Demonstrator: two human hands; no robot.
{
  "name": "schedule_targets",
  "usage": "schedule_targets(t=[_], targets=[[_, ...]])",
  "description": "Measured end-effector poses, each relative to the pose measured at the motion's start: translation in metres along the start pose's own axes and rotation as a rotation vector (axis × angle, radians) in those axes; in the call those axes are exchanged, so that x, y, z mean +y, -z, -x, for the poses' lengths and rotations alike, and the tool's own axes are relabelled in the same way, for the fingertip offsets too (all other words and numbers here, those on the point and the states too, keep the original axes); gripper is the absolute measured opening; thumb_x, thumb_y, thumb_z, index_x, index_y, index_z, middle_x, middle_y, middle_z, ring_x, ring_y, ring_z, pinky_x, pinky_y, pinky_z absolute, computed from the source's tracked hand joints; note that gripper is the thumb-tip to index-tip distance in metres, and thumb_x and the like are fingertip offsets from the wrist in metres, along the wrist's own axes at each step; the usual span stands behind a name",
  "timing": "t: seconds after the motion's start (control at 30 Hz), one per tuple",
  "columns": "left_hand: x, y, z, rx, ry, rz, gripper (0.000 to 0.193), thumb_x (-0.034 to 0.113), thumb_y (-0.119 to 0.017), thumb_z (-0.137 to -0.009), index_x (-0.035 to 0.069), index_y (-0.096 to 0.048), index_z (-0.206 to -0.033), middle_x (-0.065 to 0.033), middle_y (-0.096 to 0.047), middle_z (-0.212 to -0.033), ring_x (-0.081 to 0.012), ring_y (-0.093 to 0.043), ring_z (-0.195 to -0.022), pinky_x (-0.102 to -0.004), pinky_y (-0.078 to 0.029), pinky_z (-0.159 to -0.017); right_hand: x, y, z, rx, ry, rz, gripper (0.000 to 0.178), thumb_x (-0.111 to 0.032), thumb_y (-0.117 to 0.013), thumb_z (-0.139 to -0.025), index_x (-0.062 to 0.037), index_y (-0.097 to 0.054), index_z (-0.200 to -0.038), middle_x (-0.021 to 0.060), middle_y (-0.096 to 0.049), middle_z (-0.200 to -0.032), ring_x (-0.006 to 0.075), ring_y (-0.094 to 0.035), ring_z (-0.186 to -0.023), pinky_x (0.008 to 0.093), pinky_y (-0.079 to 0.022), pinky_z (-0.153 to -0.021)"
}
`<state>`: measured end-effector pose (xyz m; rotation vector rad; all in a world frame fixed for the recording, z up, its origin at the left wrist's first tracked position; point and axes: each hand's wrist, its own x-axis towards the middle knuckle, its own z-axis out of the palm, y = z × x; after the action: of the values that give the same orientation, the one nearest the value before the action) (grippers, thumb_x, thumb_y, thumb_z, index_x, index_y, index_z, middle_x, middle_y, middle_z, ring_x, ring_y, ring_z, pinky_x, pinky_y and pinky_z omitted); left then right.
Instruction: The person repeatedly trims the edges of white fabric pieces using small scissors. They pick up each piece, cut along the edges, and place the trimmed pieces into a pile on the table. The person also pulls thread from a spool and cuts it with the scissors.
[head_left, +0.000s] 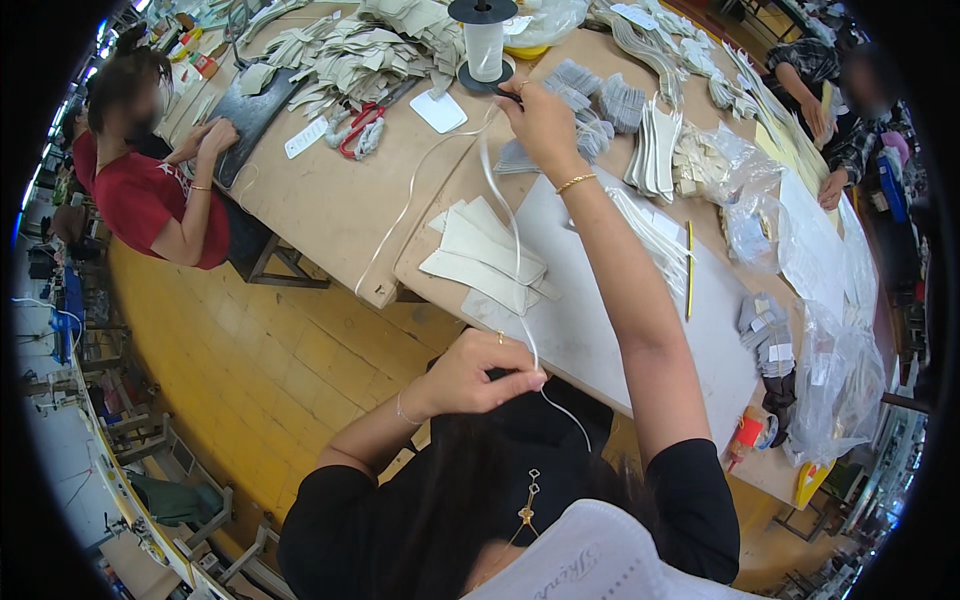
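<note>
Brown worktable [330, 210] underlay the work. I saw white tape [491, 175] between both hands: left hand [480, 370] pinching it, right hand [545, 125] grasping a dark object [509, 96] beside the spool [485, 50]. I judged the tape light, limp, best pinched flat.

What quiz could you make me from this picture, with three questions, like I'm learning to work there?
1. What is the left hand pinching?
2. True or false: the white spool at the far side of the table is lying on its side.
3. What colour is the thin stick to the right of the right forearm?
A) blue
B) yellow
C) green

Key: 1. A thin white strip. 2. False; the spool stands upright. 3. B.
</note>
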<state>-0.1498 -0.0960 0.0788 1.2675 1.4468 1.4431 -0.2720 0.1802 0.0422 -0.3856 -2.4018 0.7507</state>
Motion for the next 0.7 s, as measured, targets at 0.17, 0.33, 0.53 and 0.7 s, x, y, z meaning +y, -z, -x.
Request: schedule_targets(t=[0.17,0.33,0.53,0.7], targets=[[0.008,-0.012,0.005,0.121,-0.029,-0.008,0.007,0.003,-0.075,-0.089,0.002,-0.08,-0.093,-0.018,-0.072,-0.117,-0.0246,-0.075,-0.097,-0.0314,-0.058,-0.083,-0.006,0.053,0.041,0.177,-0.051,-0.202,0.034,-0.033,-0.074,-0.093,-0.0006,-0.07,-0.1,0.0063,-0.07,-0.083,0.0206,-0.066,-0.072,0.034,-0.052,-0.068],[0.006,-0.02,-0.003,0.143,-0.214,-0.28,0.016,0.008,-0.081,-0.082,0.01,-0.083,-0.097,-0.0249,-0.049,-0.152,-0.0383,-0.056,-0.135,-0.0425,-0.046,-0.108,-0.029,0.169,0.145,-0.792,-0.503,-0.56,0.056,-0.058,-0.059,-0.1,-0.0058,-0.076,-0.087,-0.0007,-0.063,-0.067,0.0057,-0.053,-0.057,0.0251,-0.04,-0.051],[0.002,-0.052,-0.019,0.011,-0.311,-0.614,0.011,0.013,-0.084,-0.076,0.012,-0.08,-0.087,-0.0121,-0.052,-0.152,-0.0342,-0.047,-0.125,-0.0405,-0.041,-0.106,-0.031,0.141,0.183,-0.746,-0.811,-0.678,0.066,-0.055,-0.041,-0.108,0.0021,-0.073,-0.104,0.0035,-0.07,-0.081,0.0037,-0.04,-0.047,0.021,-0.033,-0.043],[0.002,-0.069,-0.015,-0.158,-0.324,-0.592,0.009,0.015,-0.083,-0.077,0.011,-0.078,-0.084,-0.0114,-0.052,-0.152,-0.034,-0.053,-0.112,-0.0418,-0.045,-0.099,-0.025,0.126,0.18,-0.746,-1.011,-1.264,0.054,-0.049,-0.052,-0.106,0.0016,-0.066,-0.117,0.0059,-0.074,-0.092,0.002,-0.036,-0.049,0.0185,-0.027,-0.04]])
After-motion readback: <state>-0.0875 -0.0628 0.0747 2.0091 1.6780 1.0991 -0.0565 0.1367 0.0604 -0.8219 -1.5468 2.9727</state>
